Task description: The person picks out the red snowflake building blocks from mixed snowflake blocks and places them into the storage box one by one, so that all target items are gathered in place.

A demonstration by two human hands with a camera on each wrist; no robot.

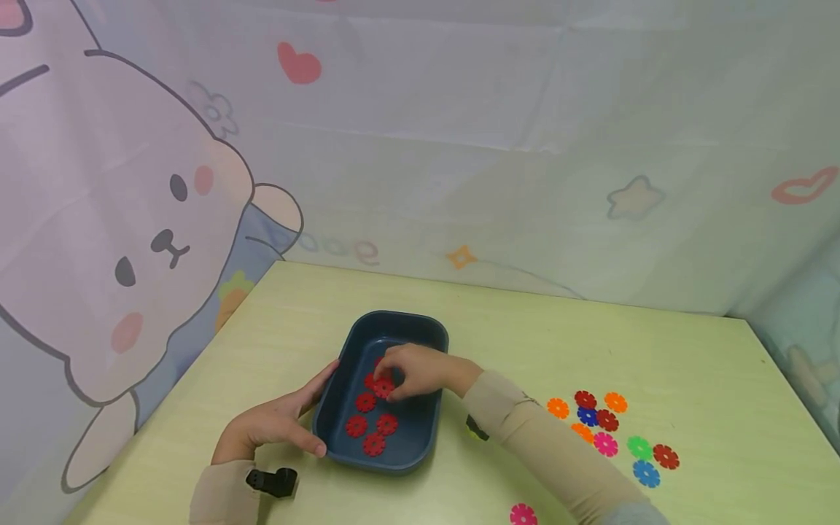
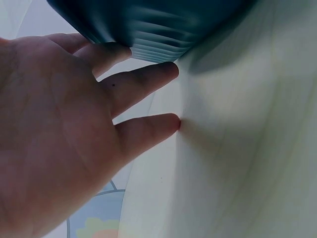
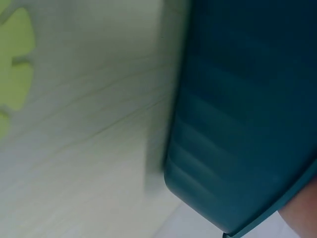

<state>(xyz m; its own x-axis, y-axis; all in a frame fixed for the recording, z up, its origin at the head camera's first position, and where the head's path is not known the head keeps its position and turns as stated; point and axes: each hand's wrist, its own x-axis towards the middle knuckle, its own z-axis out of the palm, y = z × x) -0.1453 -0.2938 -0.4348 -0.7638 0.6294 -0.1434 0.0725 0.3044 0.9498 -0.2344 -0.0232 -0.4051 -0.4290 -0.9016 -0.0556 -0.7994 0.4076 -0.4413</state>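
Observation:
A dark blue rectangular box stands on the table, with several red snowflake-shaped plastic discs lying inside. My left hand is at the box's left side, thumb at the near left corner. In the left wrist view its fingers reach out fairly straight, some touching the box's outer wall. My right hand reaches over the right rim into the box, thumb and bent fingers at opposite edges of a red disc. Part of the discs behind is covered by these fingers.
Right of the box lie loose discs: orange, dark red, blue, green and pink. Another pink disc lies near the front edge. A yellow-green disc shows beside the box. A printed cloth hangs behind the table.

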